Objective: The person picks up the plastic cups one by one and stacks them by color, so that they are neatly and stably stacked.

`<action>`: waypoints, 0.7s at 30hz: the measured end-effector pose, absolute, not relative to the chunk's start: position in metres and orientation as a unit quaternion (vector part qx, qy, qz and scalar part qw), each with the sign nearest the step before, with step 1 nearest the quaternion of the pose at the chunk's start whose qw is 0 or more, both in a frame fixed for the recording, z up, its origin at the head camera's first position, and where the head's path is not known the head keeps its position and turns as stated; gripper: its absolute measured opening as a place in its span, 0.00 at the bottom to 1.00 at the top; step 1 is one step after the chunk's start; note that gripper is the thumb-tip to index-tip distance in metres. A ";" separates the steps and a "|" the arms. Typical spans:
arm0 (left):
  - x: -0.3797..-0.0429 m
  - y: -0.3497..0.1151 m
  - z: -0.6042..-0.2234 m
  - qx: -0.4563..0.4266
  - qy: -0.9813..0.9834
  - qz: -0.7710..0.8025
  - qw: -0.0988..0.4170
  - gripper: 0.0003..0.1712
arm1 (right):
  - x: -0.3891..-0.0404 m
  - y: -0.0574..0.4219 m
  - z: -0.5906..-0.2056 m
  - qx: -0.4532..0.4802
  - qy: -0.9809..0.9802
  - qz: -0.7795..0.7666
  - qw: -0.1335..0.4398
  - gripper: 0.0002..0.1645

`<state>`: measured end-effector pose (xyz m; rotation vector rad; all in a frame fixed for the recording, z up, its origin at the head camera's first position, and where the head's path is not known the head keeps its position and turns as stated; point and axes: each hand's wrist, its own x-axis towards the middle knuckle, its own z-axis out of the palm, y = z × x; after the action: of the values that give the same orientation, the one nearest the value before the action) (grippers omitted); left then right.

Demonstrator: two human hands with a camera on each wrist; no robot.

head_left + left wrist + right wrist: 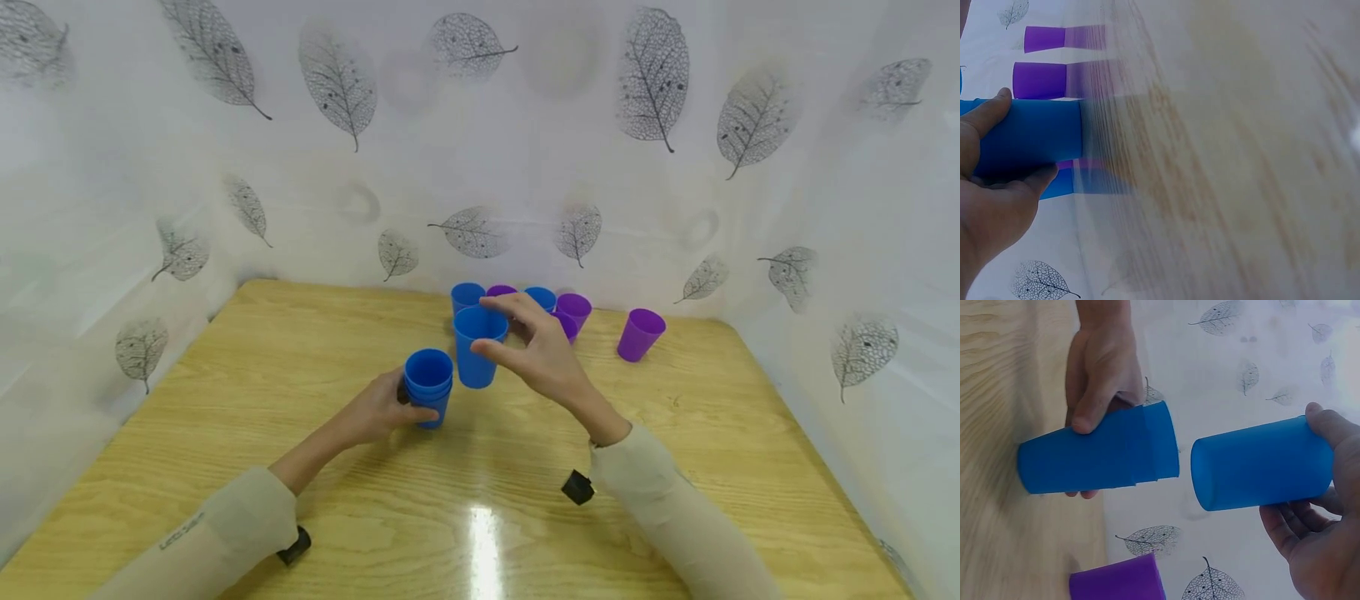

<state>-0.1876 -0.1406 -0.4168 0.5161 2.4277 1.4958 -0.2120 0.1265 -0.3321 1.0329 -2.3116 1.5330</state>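
Note:
My left hand grips a stack of nested blue cups around its side, thumb toward me. In the right wrist view, stepped rims show near the top of the stack, whose base is at the wooden tabletop. My right hand holds a single blue cup near its rim, thumb on one side and fingers on the other. This cup is raised in the air, mouth up. Its base faces the mouth of the stack, with a small gap between them in the right wrist view.
Behind the right hand stand a blue cup, another blue cup and several purple cups, partly hidden. One purple cup stands apart to the right. Leaf-printed sheeting encloses the table's back and sides.

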 end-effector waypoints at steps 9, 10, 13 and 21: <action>-0.188 -0.142 -0.417 0.191 0.832 0.507 0.121 0.38 | -0.220 0.108 -0.324 0.356 -0.776 0.513 0.091 0.34; -0.189 -0.142 -0.418 0.191 0.832 0.506 0.120 0.38 | -0.221 0.106 -0.324 0.357 -0.775 0.512 0.094 0.34; -0.189 -0.141 -0.418 0.193 0.833 0.505 0.120 0.38 | -0.223 0.100 -0.324 0.360 -0.773 0.513 0.100 0.34; -0.189 -0.141 -0.417 0.185 0.831 0.509 0.127 0.40 | -0.224 0.084 -0.328 0.364 -0.763 0.528 0.088 0.34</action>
<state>-0.1891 -0.1409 -0.4166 0.5373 2.4191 1.4809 -0.2239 0.0840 -0.3279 1.0829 -2.2702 1.5709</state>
